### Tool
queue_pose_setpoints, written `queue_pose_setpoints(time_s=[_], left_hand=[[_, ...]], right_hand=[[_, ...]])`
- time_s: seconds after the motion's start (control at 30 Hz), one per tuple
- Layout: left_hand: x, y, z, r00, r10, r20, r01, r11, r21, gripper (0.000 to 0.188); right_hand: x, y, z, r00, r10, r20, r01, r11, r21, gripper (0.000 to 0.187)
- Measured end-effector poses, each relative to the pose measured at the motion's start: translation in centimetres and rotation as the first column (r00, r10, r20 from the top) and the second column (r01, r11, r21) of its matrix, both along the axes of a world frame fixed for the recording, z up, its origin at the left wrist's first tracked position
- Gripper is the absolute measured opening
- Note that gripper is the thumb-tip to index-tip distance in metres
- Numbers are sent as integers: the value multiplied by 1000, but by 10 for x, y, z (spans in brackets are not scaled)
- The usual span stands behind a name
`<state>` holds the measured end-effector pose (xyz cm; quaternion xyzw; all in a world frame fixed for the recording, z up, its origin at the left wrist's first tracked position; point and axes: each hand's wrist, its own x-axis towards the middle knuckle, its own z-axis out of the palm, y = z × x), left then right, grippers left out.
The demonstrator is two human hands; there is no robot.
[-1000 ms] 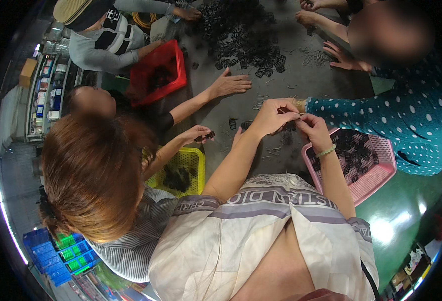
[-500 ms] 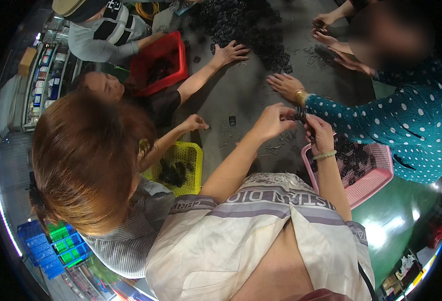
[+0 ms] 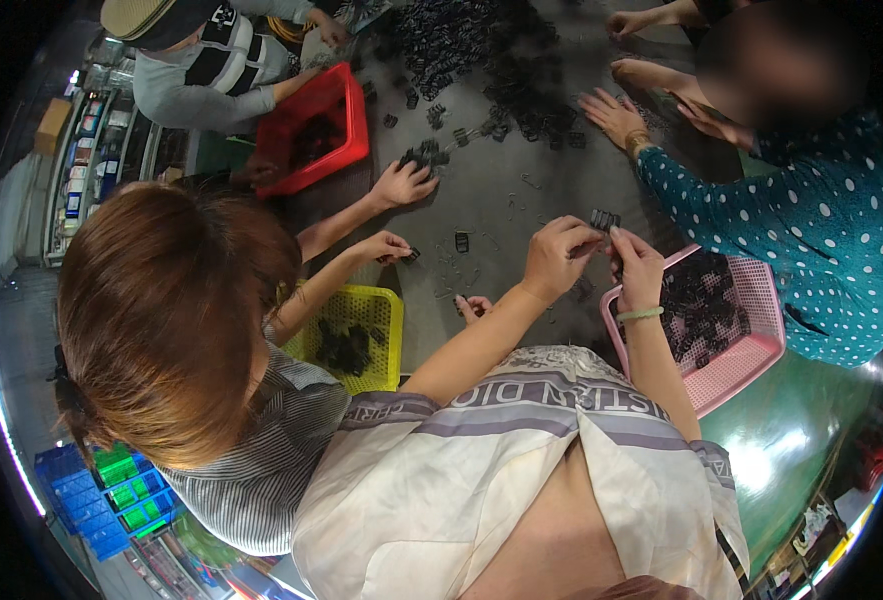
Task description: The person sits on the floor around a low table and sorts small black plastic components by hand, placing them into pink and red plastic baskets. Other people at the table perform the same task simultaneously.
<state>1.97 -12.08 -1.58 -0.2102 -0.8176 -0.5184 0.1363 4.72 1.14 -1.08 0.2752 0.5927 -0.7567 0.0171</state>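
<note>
Above the near part of the table, my left hand (image 3: pixel 561 258) and my right hand (image 3: pixel 637 268) meet at a small black slotted plastic piece (image 3: pixel 604 219). My right thumb and fingers pinch it from the right. The left fingers are pinched together at its lower left side; whether they grip the piece or something tiny beside it is hidden. A pale bracelet circles my right wrist. Below that hand stands a pink basket (image 3: pixel 769 345) with many similar black pieces inside. One loose black piece (image 3: pixel 462 241) lies on the table left of my left hand.
Black pieces (image 3: pixel 451 50) are heaped on the grey table (image 3: pixel 501 200), with thin clips scattered about. A yellow basket (image 3: pixel 395 340) and a red basket (image 3: pixel 361 125) stand left. Co-workers' hands reach in: one sleeve is dotted teal (image 3: pixel 701 190); another hand (image 3: pixel 473 308) lies near my left forearm.
My hands stay nearly in place, the piece slightly higher. A co-worker's hand at left has drawn back with some black pieces beside it. The dotted-sleeve hand has moved up and right.
</note>
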Motion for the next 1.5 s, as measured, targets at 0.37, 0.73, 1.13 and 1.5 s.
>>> queue_pose_setpoints(time_s=[0.37,0.73,1.13,1.5], left_hand=[[-9,-23,30,877,-168,450,73,973,221,6],[-30,-50,43,663,-486,569,345,873,345,10],[-36,-52,49,769,-453,451,378,891,252,14],[-56,-60,51,848,-39,528,290,868,-403,22]], right_hand=[[35,80,-16,996,80,-51,-1,541,841,17],[12,19,46,817,543,-196,-347,733,585,28],[-2,-11,36,809,478,-341,-312,843,439,13],[-17,2,21,985,131,-109,-106,972,209,18]])
